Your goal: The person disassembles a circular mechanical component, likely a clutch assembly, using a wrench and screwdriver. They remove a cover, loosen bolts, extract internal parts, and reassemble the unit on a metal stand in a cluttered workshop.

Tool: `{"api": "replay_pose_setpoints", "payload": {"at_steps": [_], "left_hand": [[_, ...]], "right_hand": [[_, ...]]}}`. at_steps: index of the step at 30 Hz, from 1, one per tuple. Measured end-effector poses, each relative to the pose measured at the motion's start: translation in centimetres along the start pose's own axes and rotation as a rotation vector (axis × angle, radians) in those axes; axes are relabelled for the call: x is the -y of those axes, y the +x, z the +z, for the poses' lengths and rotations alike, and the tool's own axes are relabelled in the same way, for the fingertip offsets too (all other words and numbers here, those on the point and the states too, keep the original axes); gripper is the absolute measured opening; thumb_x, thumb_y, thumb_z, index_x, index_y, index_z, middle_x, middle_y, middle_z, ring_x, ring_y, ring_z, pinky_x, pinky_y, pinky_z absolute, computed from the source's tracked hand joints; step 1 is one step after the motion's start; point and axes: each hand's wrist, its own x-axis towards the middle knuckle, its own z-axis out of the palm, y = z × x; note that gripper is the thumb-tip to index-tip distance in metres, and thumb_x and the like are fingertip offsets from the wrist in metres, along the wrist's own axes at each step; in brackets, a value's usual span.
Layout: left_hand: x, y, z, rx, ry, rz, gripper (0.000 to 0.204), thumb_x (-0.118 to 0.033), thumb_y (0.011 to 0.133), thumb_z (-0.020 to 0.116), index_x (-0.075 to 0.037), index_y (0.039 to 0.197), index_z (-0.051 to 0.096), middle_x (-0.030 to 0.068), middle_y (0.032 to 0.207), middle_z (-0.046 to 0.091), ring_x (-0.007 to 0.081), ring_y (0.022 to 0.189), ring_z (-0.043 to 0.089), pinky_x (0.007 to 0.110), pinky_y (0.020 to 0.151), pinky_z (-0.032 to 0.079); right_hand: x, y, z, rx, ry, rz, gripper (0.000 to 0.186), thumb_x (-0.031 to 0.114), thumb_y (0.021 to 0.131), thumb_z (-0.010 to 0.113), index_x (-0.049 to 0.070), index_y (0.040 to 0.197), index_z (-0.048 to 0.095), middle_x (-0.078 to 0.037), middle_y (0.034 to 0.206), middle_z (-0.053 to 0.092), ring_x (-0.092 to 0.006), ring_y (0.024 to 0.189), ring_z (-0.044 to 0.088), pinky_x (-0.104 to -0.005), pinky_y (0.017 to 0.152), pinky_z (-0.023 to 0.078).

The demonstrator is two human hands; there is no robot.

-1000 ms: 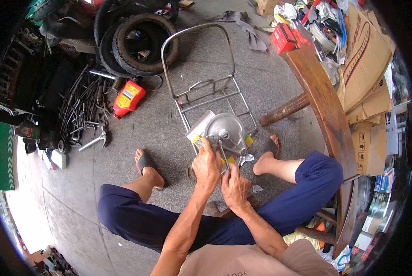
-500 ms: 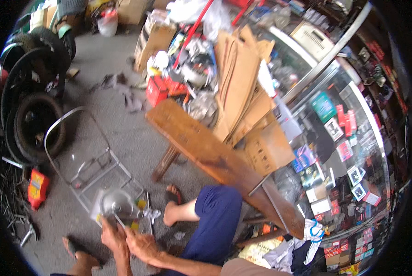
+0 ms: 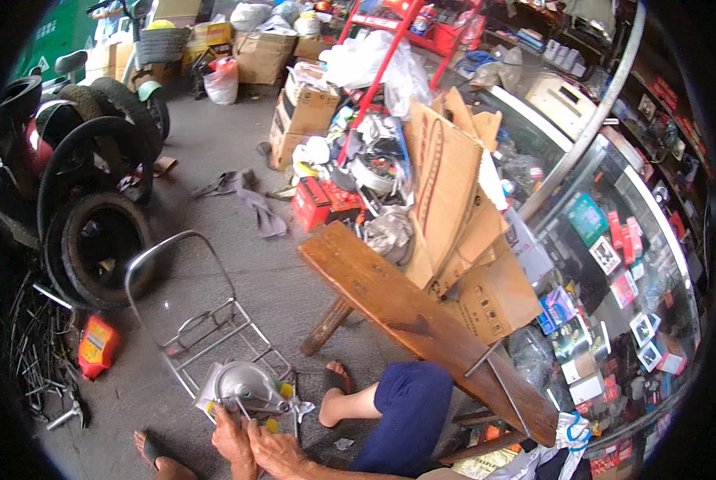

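A round silver metal hub, like a wheel's brake drum, lies on the near end of a chrome wire carrier rack on the floor. Small yellow pieces stick out around its edge. My left hand is closed at the hub's near left edge; its fingers cover whatever it grips. Beside it, almost touching, my right hand is closed around a thin metal rod whose far end meets the hub. A metal tool with a crumpled pale scrap lies right of the hub.
A wooden bench slants along my right, by my knee. Tyres and a red-orange bottle are at left, above a pile of metal tools. Cardboard leans behind the bench, beside a glass showcase.
The whole view has shifted, so things sit lower and further right, and the picture is sharper. Both hands stay at the hub.
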Motion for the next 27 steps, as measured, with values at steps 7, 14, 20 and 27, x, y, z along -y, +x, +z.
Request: {"api": "replay_pose_setpoints", "payload": {"at_steps": [7, 14, 20, 27], "left_hand": [[-2.2, 0.8, -2.5, 0.007, -0.011, -0.037, 0.052, -0.027, 0.081, 0.067, -0.002, 0.122, 0.049, 0.0174, 0.086, 0.068, 0.0326, 0.061, 0.066, 0.044, 0.052, 0.052], [-2.5, 1.5, -4.7, 0.143, 0.004, -0.025, 0.067, -0.023, 0.079, 0.067, 0.006, 0.132, 0.039, 0.0203, 0.088, 0.062, 0.0361, 0.067, 0.065, 0.046, 0.058, 0.052], [-2.1, 2.0, -3.8, 0.153, -0.007, -0.033, 0.067, -0.024, 0.079, 0.067, 0.006, 0.133, 0.041, 0.0190, 0.085, 0.061, 0.0352, 0.065, 0.065, 0.046, 0.058, 0.052], [-2.0, 2.0, -3.5, 0.172, -0.011, -0.054, 0.069, -0.023, 0.078, 0.068, 0.006, 0.134, 0.040, 0.0192, 0.087, 0.062, 0.0349, 0.063, 0.064, 0.044, 0.056, 0.052]], "right_hand": [[0.1, 0.8, -4.1, -0.081, -0.077, -0.152, 0.043, 0.013, 0.082, 0.055, -0.010, 0.119, 0.052, -0.017, 0.075, 0.064, -0.0283, 0.051, 0.064, -0.0396, 0.044, 0.049], [1.1, 1.5, -5.5, 0.043, 0.007, -0.138, 0.039, 0.008, 0.083, 0.056, -0.015, 0.114, 0.054, -0.021, 0.081, 0.065, -0.0331, 0.056, 0.064, -0.0409, 0.051, 0.051], [0.8, 2.9, -6.2, 0.117, -0.070, -0.175, 0.042, 0.010, 0.081, 0.059, -0.012, 0.116, 0.054, -0.017, 0.078, 0.064, -0.0300, 0.057, 0.065, -0.0403, 0.051, 0.051], [0.4, 3.4, -6.4, 0.122, -0.080, -0.187, 0.040, 0.014, 0.082, 0.058, -0.010, 0.113, 0.058, -0.017, 0.080, 0.066, -0.0313, 0.060, 0.066, -0.0414, 0.054, 0.052]]}}
